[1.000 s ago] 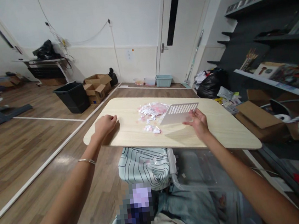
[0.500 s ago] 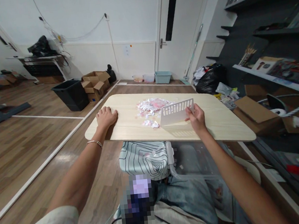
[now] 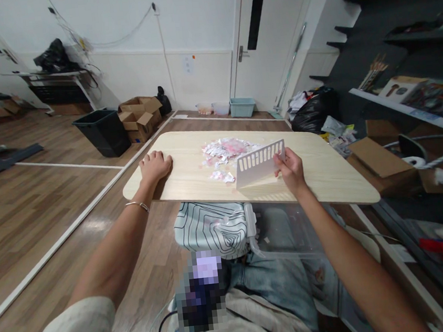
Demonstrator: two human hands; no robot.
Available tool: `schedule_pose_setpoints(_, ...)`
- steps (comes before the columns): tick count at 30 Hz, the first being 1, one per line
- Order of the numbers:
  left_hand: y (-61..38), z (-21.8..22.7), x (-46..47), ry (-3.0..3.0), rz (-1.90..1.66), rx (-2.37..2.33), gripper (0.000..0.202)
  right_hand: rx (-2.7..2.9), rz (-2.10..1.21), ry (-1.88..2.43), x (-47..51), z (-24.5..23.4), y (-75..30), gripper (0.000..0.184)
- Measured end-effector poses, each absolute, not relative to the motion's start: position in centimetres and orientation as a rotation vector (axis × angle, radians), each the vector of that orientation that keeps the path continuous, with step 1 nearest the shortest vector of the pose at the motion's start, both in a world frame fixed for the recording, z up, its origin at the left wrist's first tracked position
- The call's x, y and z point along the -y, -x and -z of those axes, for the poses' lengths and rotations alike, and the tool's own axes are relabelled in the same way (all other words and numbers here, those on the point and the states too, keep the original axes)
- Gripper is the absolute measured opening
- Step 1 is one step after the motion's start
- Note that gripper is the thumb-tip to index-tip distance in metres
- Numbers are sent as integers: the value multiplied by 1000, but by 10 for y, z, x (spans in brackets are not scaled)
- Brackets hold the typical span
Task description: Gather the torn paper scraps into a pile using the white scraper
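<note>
My right hand (image 3: 289, 166) grips the right end of a white slotted plastic panel (image 3: 258, 163), which stands on its long edge on the light wooden table (image 3: 191, 182). Just beyond and left of the panel lies a pile of pink and white paper scraps (image 3: 226, 152), with a small clump of scraps (image 3: 223, 176) close to the panel's left end. My left hand (image 3: 155, 166) rests on the table's left edge, fingers curled down on the top, holding nothing.
A clear plastic bin (image 3: 287, 233) and a striped cushion (image 3: 211, 229) sit under the table's near edge. A black bin (image 3: 102, 132) and cardboard boxes (image 3: 139, 117) stand on the floor to the left. Shelves (image 3: 416, 103) and boxes line the right side.
My right hand has tipped the panel up from lying flat on the table to standing on its edge. My left hand has shifted slightly along the table's left edge.
</note>
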State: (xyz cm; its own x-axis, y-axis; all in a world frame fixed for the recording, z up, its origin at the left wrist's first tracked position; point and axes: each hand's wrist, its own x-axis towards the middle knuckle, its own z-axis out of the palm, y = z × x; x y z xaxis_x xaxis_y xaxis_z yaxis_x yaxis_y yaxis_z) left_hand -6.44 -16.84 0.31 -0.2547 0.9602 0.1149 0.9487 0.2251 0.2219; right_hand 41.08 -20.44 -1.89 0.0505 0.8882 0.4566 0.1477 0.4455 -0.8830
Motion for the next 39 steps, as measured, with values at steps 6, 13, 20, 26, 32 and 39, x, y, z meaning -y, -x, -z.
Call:
schedule_pose_setpoints(6,61,-5,175,-1904,-294,-2396,83,1462,-810,979,217,5,-401,71)
schedule_pose_setpoints(13,70,10,234,-2059,-246,-2230,82,1490,-961,966,221,-1,-391,86)
schedule_pose_setpoints(20,75,84,396,-1918,-782,-1940,82,1451,-959,961,215,2,-396,78)
schedule_pose_setpoints(26,47,170,496,-1446,-609,-1663,104,1440,-937,982,210,10,-402,38)
schedule_pose_setpoints(32,40,185,508,-1392,-514,-1553,116,1427,-934,1004,206,15,-406,33)
schedule_pose_setpoints(39,21,193,495,-1480,-691,-1715,64,1394,-892,1031,199,21,-410,27)
